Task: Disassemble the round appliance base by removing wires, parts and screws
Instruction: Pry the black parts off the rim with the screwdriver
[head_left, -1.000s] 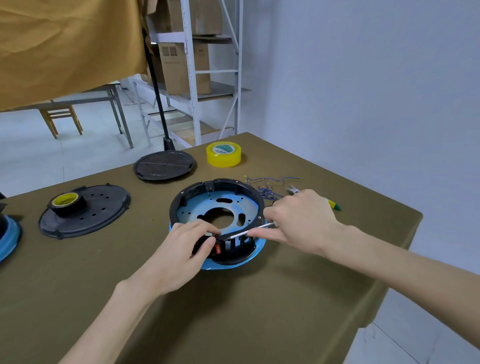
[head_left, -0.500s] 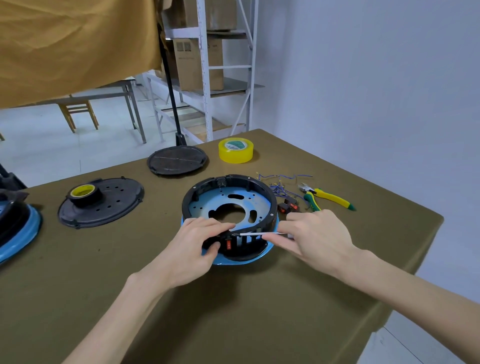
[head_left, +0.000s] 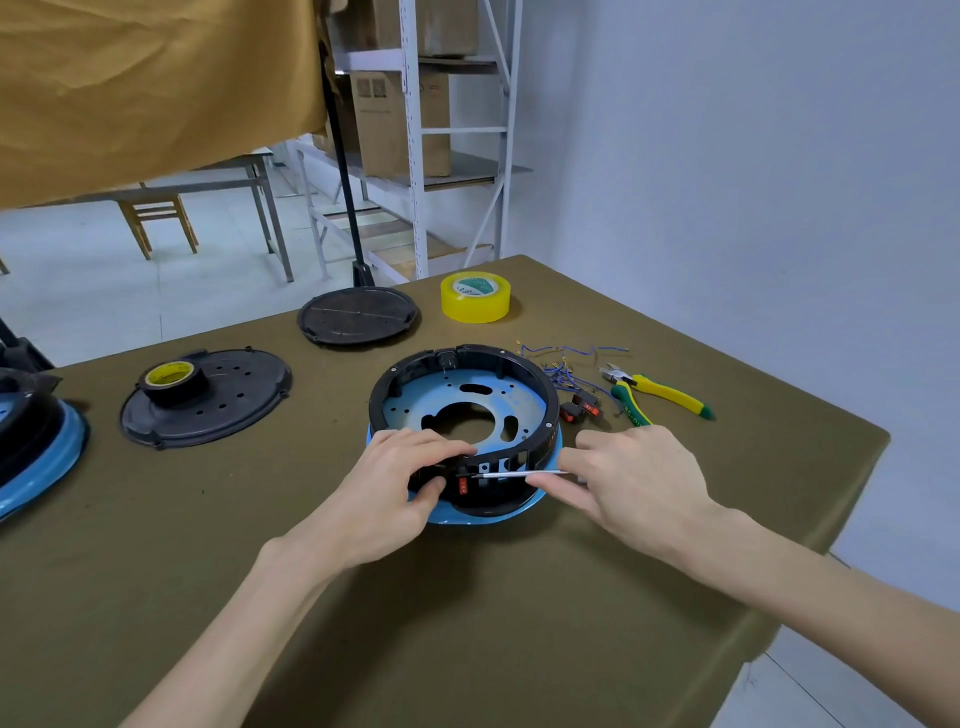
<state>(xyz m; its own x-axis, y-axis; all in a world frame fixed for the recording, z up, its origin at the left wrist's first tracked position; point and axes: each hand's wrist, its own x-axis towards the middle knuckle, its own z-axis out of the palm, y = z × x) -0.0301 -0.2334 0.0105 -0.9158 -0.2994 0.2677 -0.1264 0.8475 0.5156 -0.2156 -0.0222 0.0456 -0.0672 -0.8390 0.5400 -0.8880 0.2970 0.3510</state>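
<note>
The round appliance base (head_left: 467, 400), a black ring over a blue plate, lies in the middle of the olive table. My left hand (head_left: 400, 483) grips its near rim, thumb outside and fingers over the top, beside a small red switch (head_left: 463, 486) in the rim. My right hand (head_left: 623, 483) pinches a thin metal screwdriver (head_left: 514, 474) whose tip points left at the rim just above that switch. Loose blue wires (head_left: 566, 364) and two removed red-and-black switches (head_left: 581, 409) lie right of the base.
Green-and-yellow pliers (head_left: 654, 395) lie at the right. A yellow tape roll (head_left: 475, 297) and a black round cover (head_left: 358, 315) sit at the back. A black plate (head_left: 234, 400) carrying a small tape roll lies at the left. Another blue-rimmed base (head_left: 36, 447) is at the far left edge.
The camera has shifted, so the table sits further right in view. My right hand has drawn slightly back and lower along the rim; the screwdriver tip stays at the near rim. Left hand keeps its grip.
</note>
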